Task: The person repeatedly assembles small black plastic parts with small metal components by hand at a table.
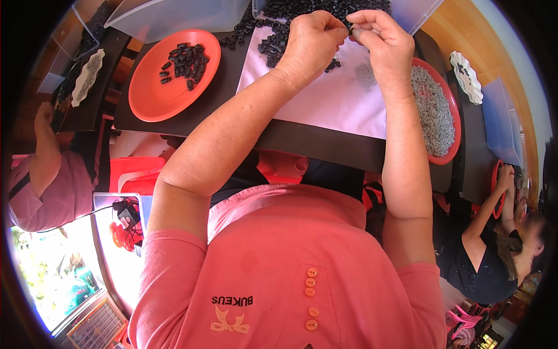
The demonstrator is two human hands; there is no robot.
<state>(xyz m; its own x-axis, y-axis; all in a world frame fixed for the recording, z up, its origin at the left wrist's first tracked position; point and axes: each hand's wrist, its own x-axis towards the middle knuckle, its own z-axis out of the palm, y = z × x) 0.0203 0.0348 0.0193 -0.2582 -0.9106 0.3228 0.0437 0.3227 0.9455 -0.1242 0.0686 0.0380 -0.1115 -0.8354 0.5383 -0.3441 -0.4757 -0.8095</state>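
My left hand (314, 46) and my right hand (383, 49) meet over a pale pink cloth (319, 107), fingertips pinched close together. Between them shows a tiny dark bit, too small to name, and I cannot tell which hand grips it. Just beyond my fingers lies a heap of small black plastic pieces (273, 46), with a few loose ones below my hands. Right of my right forearm stands a red basin (455, 125) full of small grey screw-like parts (431, 104). To the left, an orange-red plate (145, 96) carries several black tubular pieces (189, 63).
A clear plastic bin (168, 20) stands behind the plate. The dark table's (325, 139) front edge runs under my forearms. White scalloped dishes (88, 77) lie on neighbouring tables. One person (55, 180) sits at left, another (491, 250) works at right.
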